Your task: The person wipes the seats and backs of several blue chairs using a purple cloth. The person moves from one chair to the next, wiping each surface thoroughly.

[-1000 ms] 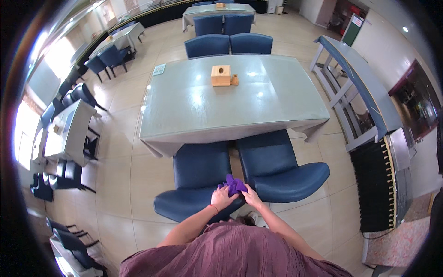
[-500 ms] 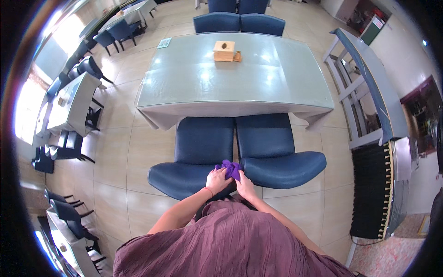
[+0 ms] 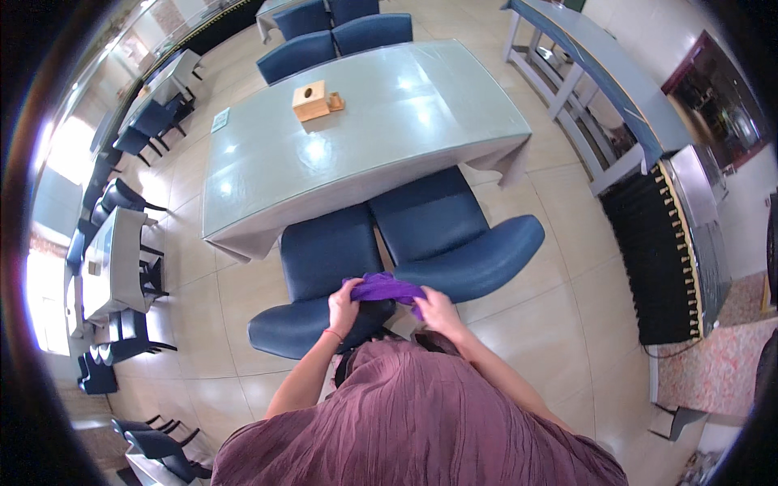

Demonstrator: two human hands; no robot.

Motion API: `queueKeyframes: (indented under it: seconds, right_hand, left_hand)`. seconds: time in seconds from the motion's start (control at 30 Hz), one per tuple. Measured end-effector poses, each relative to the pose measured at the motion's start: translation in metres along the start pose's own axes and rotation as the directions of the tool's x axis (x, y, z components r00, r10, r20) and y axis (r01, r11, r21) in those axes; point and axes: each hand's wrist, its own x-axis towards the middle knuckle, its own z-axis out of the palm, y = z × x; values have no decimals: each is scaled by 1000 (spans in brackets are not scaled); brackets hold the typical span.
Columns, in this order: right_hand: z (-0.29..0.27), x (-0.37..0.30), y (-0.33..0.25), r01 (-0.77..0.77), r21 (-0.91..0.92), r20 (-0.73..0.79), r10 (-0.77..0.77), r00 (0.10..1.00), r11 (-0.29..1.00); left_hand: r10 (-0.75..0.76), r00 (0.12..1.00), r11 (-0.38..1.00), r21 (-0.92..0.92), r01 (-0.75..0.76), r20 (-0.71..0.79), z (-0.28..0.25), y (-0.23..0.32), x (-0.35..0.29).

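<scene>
A purple cloth (image 3: 384,288) is stretched between my two hands, bunched into a loose band. My left hand (image 3: 344,306) grips its left end, fingers wrapped round it. My right hand (image 3: 438,311) grips the other end, and a bit of cloth hangs below that fist. Both hands are above the backs of two dark blue padded chairs: the left chair (image 3: 332,251) and the right chair (image 3: 433,219). Whether the cloth touches a chair back, I cannot tell.
Beyond the chairs stands a table (image 3: 365,105) under a glossy clear cover, bearing a wooden tissue box (image 3: 309,102). More blue chairs (image 3: 373,32) are at its far side. A grey counter (image 3: 583,65) and a black pleated skirt (image 3: 648,251) flank the right.
My hands have moved apart, pulling the bunched purple cloth out into a band. The view has turned, so the table and chairs now appear tilted and further left.
</scene>
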Motion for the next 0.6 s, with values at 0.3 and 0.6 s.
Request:
queueKeyframes:
  seconds: [0.3, 0.6]
  right_hand:
    - [-153, -53, 28, -255, 386, -213, 355, 910, 886]
    - [-151, -15, 116, -6, -81, -618, -45, 785, 997]
  left_hand:
    - [108, 938, 980, -192, -45, 330, 2, 120, 103]
    - [377, 870, 882, 163, -442, 318, 135, 124, 108]
